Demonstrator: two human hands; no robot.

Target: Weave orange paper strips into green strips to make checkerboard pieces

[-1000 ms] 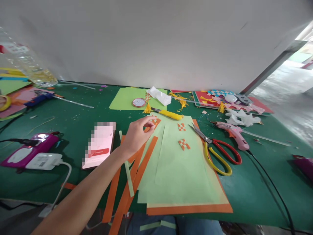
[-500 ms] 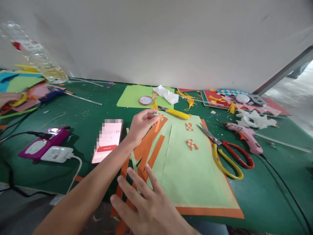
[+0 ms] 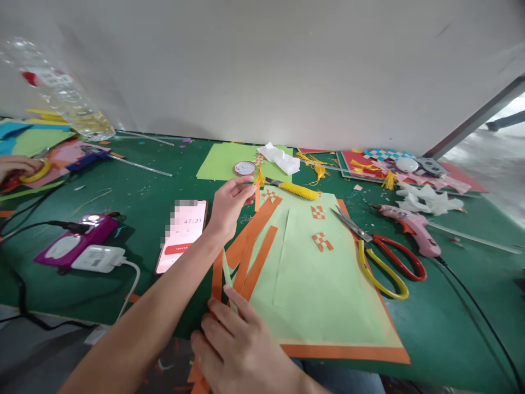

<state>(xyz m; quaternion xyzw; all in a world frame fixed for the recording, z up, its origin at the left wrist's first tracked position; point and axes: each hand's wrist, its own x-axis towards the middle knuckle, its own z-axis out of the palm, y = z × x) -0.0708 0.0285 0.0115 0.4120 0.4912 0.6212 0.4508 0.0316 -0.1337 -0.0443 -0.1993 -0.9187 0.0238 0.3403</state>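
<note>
My left hand [image 3: 233, 207] is above the upper left of the work sheet, thumb and fingertips pinched on the end of a short orange paper strip [image 3: 257, 200]. Close to my body, my right hand [image 3: 250, 342] has its fingers drawn together over a narrow light green paper strip [image 3: 227, 272]; its lower end is hidden by the fingers. Several loose orange strips [image 3: 262, 254] fan out between the hands. They lie partly on a light green sheet [image 3: 315, 301] with an orange sheet under it. Small orange-and-white woven squares [image 3: 322, 242] rest on that sheet.
Scissors [image 3: 371, 241] and a pink glue gun [image 3: 414, 227] lie at right. A yellow-handled knife [image 3: 297, 190] is behind the sheet. A phone [image 3: 182, 235] and purple power socket [image 3: 76, 241] are at left. Another person's hand [image 3: 18, 166] holds scissors at far left.
My left hand has moved slightly left, lifting the orange strip off the woven piece. My right hand's spread fingers have closed in over the strips, and the light green strip has shifted toward me.
</note>
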